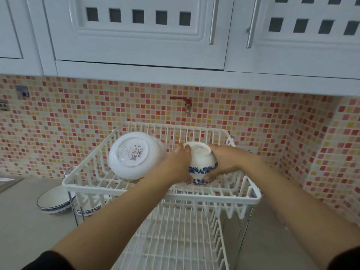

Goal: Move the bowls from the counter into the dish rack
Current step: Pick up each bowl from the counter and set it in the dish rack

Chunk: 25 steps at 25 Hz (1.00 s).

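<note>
A white two-tier wire dish rack (251,199) stands on the grey counter. In its upper tier a large white bowl (134,154) leans upside down at the left. To its right a smaller white bowl with a blue floral band (200,164) is upside down inside the tier, held from both sides: my left hand (179,162) is on its left wall and my right hand (224,162) on its right wall. Two blue-rimmed bowls stand upright on the counter left of the rack, one (54,201) in the open, the other (87,210) partly behind the rack's leg.
The lower tier (181,242) of the rack holds nothing visible. A red tap (183,103) sticks out of the mosaic-tiled wall above the rack. White cabinets (136,32) hang overhead. A sink edge (7,182) shows at the far left.
</note>
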Tool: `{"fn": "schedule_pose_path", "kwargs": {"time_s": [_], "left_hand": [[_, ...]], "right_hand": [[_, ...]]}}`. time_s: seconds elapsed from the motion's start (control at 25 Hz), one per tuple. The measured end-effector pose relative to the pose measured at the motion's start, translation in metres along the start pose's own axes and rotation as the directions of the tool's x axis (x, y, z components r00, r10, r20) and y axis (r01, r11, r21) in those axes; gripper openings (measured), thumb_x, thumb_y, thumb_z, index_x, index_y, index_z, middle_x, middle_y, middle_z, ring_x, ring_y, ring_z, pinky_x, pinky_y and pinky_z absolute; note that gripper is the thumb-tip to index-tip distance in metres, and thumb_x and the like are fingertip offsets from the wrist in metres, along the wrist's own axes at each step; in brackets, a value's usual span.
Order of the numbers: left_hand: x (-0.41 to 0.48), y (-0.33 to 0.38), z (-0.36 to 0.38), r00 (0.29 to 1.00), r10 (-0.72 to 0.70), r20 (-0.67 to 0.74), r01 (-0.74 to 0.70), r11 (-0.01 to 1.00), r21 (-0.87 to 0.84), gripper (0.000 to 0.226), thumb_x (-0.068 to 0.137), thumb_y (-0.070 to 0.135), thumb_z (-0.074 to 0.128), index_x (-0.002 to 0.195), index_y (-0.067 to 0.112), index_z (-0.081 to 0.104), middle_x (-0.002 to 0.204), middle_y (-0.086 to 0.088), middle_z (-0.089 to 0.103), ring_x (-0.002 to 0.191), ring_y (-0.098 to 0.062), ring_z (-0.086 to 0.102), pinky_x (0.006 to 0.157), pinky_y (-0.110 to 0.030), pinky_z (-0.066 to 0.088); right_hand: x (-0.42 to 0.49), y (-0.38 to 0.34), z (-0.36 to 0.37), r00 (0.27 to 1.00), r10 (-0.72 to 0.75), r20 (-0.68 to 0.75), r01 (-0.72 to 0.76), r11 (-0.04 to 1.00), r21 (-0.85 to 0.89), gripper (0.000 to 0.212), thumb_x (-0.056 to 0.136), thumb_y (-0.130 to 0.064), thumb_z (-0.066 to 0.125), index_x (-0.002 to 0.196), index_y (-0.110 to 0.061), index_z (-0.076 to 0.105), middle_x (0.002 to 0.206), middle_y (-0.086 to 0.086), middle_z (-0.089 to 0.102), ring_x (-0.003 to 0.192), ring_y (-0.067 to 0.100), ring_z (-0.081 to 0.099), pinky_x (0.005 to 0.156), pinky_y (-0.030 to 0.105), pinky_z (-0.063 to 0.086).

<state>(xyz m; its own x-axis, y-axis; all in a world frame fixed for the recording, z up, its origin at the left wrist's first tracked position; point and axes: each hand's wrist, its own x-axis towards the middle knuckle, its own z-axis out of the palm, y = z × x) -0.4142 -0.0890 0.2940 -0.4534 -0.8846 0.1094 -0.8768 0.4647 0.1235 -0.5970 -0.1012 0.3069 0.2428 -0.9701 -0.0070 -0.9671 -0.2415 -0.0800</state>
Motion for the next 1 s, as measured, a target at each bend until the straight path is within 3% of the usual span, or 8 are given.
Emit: {"fn": "schedule_pose_path", "kwargs": {"time_s": [0.16, 0.24, 0.36, 0.44, 0.6, 0.8, 0.92, 1.0], "left_hand": [[-0.001, 0.004, 0.000, 1.000, 0.006, 0.006, -0.006, 0.996, 0.084, 0.095, 0.084, 0.021, 0.070, 0.151, 0.001, 0.006, 0.158, -0.020, 0.007, 0.132, -0.038, 0.043, 0.101, -0.039, 0.042], [-0.001, 0.003, -0.001, 1.000, 0.007, 0.027, -0.008, 0.998, 0.062, 0.096, 0.087, 0.018, 0.066, 0.151, 0.000, -0.003, 0.160, -0.021, -0.003, 0.137, -0.040, 0.036, 0.106, -0.040, 0.039], [-0.008, 0.000, -0.013, 0.999, 0.018, -0.039, -0.019, 1.000, -0.017, 0.084, 0.093, 0.006, 0.053, 0.151, 0.003, -0.007, 0.161, -0.016, -0.008, 0.144, -0.038, 0.025, 0.112, -0.041, 0.034], [-0.021, -0.004, -0.030, 0.991, 0.032, -0.129, -0.044, 0.995, -0.086, 0.072, 0.096, 0.002, 0.045, 0.152, 0.004, 0.000, 0.162, -0.015, 0.002, 0.144, -0.035, 0.026, 0.112, -0.039, 0.033], [-0.060, -0.044, -0.070, 0.950, 0.043, -0.308, -0.116, 0.968, -0.221, 0.056, 0.097, 0.001, 0.037, 0.150, 0.006, 0.021, 0.151, -0.018, 0.036, 0.131, -0.034, 0.046, 0.100, -0.036, 0.043], [-0.111, -0.151, -0.100, 0.917, -0.041, -0.397, -0.077, 0.957, -0.279, 0.044, 0.101, 0.016, 0.034, 0.144, 0.006, 0.034, 0.134, -0.020, 0.054, 0.114, -0.033, 0.055, 0.090, -0.039, 0.046], [-0.140, -0.226, -0.105, 0.908, -0.132, -0.397, 0.009, 0.955, -0.297, 0.046, 0.102, 0.020, 0.031, 0.146, 0.007, 0.032, 0.124, -0.017, 0.061, 0.085, -0.026, 0.058, 0.068, -0.031, 0.047], [-0.155, -0.272, -0.102, 0.909, -0.192, -0.371, 0.074, 0.949, -0.308, 0.047, 0.102, 0.023, 0.031, 0.147, 0.010, 0.030, 0.123, -0.017, 0.062, 0.089, -0.029, 0.063, 0.072, -0.035, 0.052]], "right_hand": [[-0.003, -0.004, 0.000, 0.998, 0.062, -0.023, -0.063, 0.997, -0.035, 0.122, 0.037, -0.084, 0.067, 0.139, -0.030, 0.028, 0.127, -0.005, 0.058, 0.107, 0.020, 0.058, 0.087, 0.040, 0.053], [-0.010, -0.010, -0.006, 0.996, 0.081, -0.025, -0.080, 0.997, 0.005, 0.122, 0.042, -0.079, 0.071, 0.143, -0.027, 0.026, 0.138, -0.006, 0.050, 0.121, 0.020, 0.052, 0.097, 0.040, 0.048], [-0.025, -0.023, -0.019, 0.992, 0.112, -0.052, -0.110, 0.993, 0.030, 0.106, 0.071, -0.057, 0.071, 0.151, -0.019, 0.014, 0.158, -0.002, 0.021, 0.145, 0.021, 0.024, 0.117, 0.039, 0.027], [-0.032, -0.039, -0.026, 0.981, 0.122, -0.151, -0.125, 0.992, -0.011, 0.088, 0.088, -0.052, 0.054, 0.153, -0.017, 0.006, 0.162, 0.000, 0.007, 0.148, 0.017, 0.013, 0.119, 0.035, 0.016], [-0.037, -0.105, -0.032, 0.923, 0.103, -0.370, -0.105, 0.994, 0.017, 0.067, 0.097, -0.052, 0.028, 0.152, -0.016, 0.015, 0.161, 0.002, 0.015, 0.147, 0.018, 0.016, 0.119, 0.037, 0.016], [-0.018, -0.221, -0.023, 0.866, 0.052, -0.498, 0.009, 0.993, 0.121, 0.060, 0.100, -0.044, 0.028, 0.151, -0.015, 0.018, 0.160, 0.002, 0.018, 0.146, 0.019, 0.018, 0.118, 0.036, 0.019], [0.013, -0.300, -0.011, 0.854, 0.021, -0.519, 0.048, 0.992, 0.119, 0.058, 0.101, -0.040, 0.027, 0.151, -0.011, 0.018, 0.160, 0.004, 0.018, 0.147, 0.021, 0.017, 0.118, 0.036, 0.017], [0.038, -0.344, -0.001, 0.851, 0.016, -0.525, 0.051, 0.992, 0.114, 0.058, 0.101, -0.038, 0.027, 0.150, -0.009, 0.019, 0.159, 0.006, 0.020, 0.147, 0.022, 0.018, 0.119, 0.038, 0.017]]}}
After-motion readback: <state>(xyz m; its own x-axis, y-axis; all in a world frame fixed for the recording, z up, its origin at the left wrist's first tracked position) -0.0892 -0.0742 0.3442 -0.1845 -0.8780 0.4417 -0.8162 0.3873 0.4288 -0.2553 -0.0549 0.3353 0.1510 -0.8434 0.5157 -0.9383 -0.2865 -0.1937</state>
